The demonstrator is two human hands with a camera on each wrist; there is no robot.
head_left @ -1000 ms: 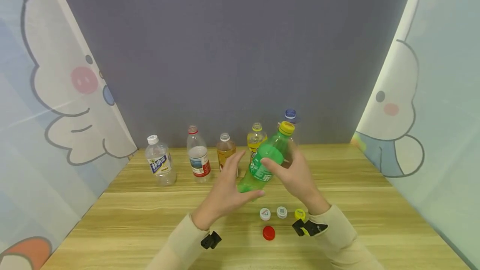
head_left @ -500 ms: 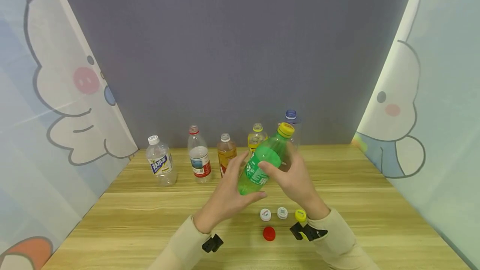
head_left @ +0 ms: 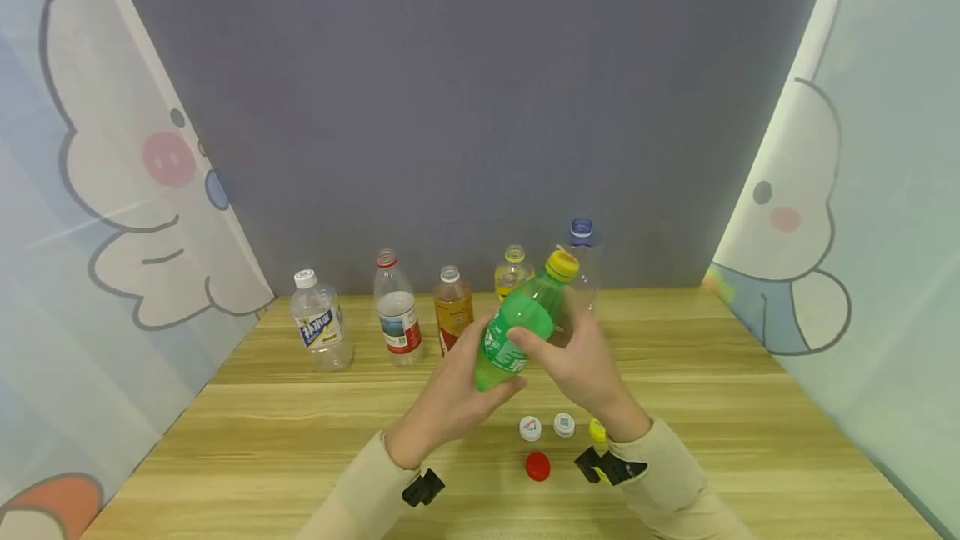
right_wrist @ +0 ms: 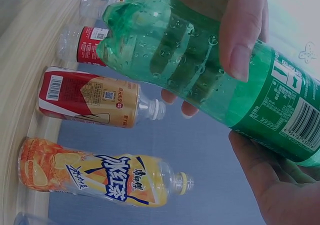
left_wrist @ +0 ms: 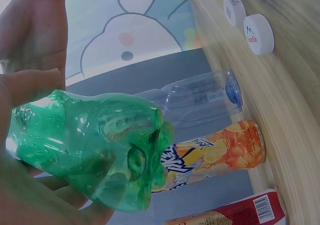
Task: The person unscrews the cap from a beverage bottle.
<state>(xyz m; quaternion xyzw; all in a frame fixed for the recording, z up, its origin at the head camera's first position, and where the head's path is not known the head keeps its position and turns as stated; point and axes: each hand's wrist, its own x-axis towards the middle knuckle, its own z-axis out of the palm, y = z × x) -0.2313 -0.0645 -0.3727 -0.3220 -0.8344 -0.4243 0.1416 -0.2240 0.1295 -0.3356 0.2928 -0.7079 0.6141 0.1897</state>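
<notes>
A green soda bottle (head_left: 534,308) with a yellow cap (head_left: 562,266) is held tilted above the table, its cap end up and to the right. My left hand (head_left: 448,390) grips the lower part, thumb on one side and fingers on the other. Higher up, my right hand (head_left: 588,361) holds the bottle around its labelled part, the thumb lying across the front. The left wrist view shows the ridged base of the green bottle (left_wrist: 120,150) sticking out past the left fingers. Droplets cling inside the bottle in the right wrist view.
Along the back stand a white-capped bottle (head_left: 322,327), a red-ringed bottle (head_left: 399,325), a gold-and-red-label bottle (head_left: 453,308), a yellow-label bottle (head_left: 513,276) and a blue-necked bottle (head_left: 590,265). Loose caps lie in front: two white caps (head_left: 530,428), a red cap (head_left: 537,467), a yellow cap (head_left: 597,430).
My left hand has closed from a wide spread onto the bottle's lower part. The bottle and right hand have shifted slightly left and down.
</notes>
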